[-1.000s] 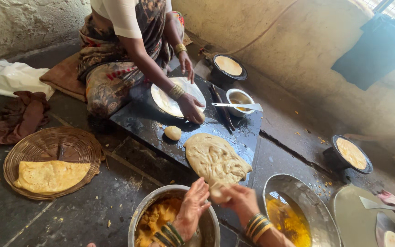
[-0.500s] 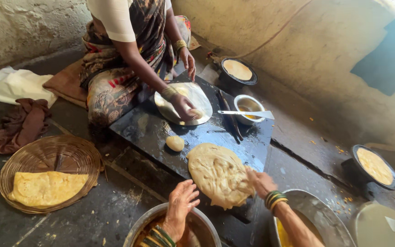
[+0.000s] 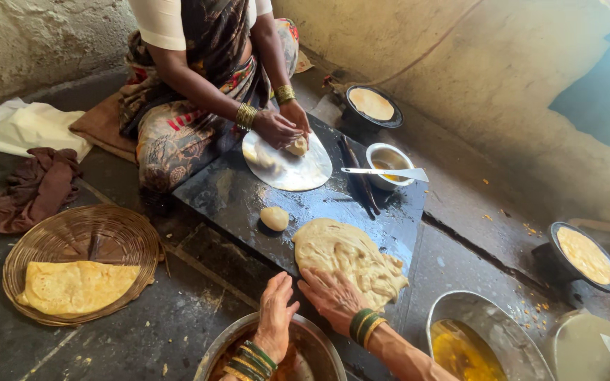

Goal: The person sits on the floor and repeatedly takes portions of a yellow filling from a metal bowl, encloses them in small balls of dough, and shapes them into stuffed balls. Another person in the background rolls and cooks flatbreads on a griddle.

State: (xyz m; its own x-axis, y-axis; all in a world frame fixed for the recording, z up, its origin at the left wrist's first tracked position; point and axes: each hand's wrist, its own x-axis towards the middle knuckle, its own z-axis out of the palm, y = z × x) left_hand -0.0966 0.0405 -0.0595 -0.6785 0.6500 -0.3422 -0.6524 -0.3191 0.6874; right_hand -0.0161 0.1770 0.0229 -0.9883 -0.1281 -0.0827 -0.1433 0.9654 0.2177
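Right hand: my right hand (image 3: 333, 296) lies flat and open, fingers spread, pressing the near edge of the pale, bumpy flattened dough round (image 3: 349, 259).
Left hand: my left hand (image 3: 275, 316) is open too, grasping nothing, resting on the rim of the round steel bowl (image 3: 321, 337) at 6 o'clock.
Progress: I judge the round patted out thin but uncooked; one small dough ball (image 3: 274, 218) at 11 o'clock of it waits unflattened, and a folded yellow flatbread (image 3: 72, 286) lies done in the woven basket (image 3: 51, 233) at 9 o'clock.
Co-worker: at 12 o'clock a seated person's hands (image 3: 284, 129) work dough on a round steel plate (image 3: 298, 173).
Surface: a dark, oily stone slab (image 3: 227, 194) on a grimy floor.
Room: rough plastered walls; black pans holding flatbreads at 1 and 3 o'clock.
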